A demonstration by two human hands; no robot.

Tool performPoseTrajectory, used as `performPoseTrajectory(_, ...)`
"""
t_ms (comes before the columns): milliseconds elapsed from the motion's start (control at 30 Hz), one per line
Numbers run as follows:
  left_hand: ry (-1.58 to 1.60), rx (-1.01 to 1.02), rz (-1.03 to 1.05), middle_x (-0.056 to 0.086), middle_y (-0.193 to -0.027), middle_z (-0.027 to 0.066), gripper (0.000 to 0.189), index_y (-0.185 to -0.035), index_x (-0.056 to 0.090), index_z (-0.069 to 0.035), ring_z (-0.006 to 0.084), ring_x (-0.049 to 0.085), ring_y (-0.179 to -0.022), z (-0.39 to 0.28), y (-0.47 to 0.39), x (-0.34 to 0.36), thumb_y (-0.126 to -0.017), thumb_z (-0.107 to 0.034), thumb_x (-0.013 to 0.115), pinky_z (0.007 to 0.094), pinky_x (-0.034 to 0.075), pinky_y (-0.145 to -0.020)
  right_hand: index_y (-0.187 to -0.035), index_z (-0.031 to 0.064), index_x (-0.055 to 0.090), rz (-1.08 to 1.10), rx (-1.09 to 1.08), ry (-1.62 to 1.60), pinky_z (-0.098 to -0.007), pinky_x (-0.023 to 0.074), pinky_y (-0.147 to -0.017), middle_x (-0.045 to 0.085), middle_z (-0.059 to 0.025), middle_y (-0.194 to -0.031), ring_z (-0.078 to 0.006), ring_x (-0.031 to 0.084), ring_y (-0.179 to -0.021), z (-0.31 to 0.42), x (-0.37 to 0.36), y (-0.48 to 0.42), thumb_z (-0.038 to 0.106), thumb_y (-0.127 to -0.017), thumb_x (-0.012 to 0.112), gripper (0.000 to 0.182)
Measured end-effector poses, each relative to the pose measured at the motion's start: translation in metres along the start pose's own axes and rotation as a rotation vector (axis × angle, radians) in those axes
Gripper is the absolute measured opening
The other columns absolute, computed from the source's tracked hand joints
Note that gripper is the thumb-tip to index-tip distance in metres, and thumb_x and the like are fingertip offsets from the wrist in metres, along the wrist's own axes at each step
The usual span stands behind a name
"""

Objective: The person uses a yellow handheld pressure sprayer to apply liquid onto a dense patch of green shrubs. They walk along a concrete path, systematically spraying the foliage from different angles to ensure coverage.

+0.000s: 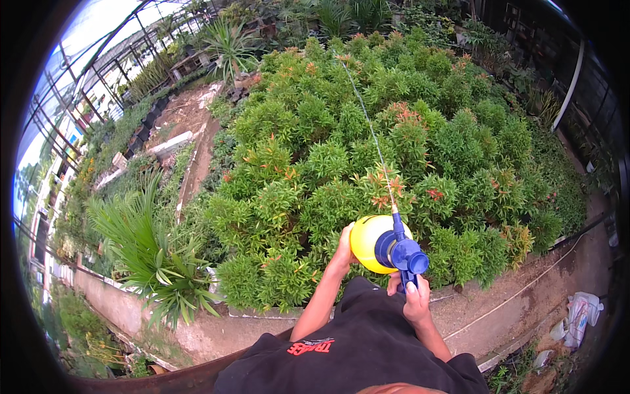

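A yellow pressure sprayer bottle (366, 244) with a blue pump head (406, 253) is held in front of my body, tilted. My left hand (346, 246) supports the far left side of the yellow bottle, its fingers partly hidden behind it. My right hand (413, 295) grips the blue handle (408, 279) below the pump knob, thumb on top. From the brass-coloured nozzle (394, 209) a thin jet of water (369, 120) runs out over a dense bed of green shrubs (325, 162) with reddish young leaves.
A low concrete edging (261, 315) borders the shrubs. A palm-like plant (142, 246) stands at the left. White plastic bags (581, 317) lie at the lower right, and a thin hose or cord (517, 291) crosses the path. A pale curved pole (570, 88) rises at the right.
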State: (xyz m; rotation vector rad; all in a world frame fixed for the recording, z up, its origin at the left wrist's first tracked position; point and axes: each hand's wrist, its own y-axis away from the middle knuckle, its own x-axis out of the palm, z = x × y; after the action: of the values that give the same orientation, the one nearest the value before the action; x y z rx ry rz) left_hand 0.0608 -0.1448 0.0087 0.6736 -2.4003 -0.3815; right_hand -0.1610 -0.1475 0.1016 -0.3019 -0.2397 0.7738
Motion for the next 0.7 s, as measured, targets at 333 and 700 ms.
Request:
performPoseTrajectory(333,0.033,0.032,0.027,0.069,-0.11,0.008,0.057,-0.12,0.061,-0.007,0.0187,0.065,-0.099,-0.002,-0.001,-0.003,-0.1,-0.052,0.032,0.0361,0.049,-0.089,-0.11,-0.0078,0.059,0.015,0.005,0.017,-0.0329,0.0488,-0.069,0.064,-0.0111,-0.076,-0.0175,0.062,-0.07,-0.001,0.0,-0.003,0.028,-0.099,0.041,0.042)
performPoseTrajectory(700,0.021,0.033,0.021,0.069,-0.109,0.0071,0.06,-0.121,0.06,-0.009,0.0181,0.065,-0.099,0.002,-0.006,-0.007,-0.098,-0.055,0.031,0.0367,0.05,-0.086,-0.111,-0.0082,0.059,0.022,0.007,-0.004,-0.0321,0.0484,-0.069,0.064,-0.0109,-0.077,-0.0168,0.061,-0.07,-0.003,0.0,-0.006,0.028,-0.099,0.041,0.042)
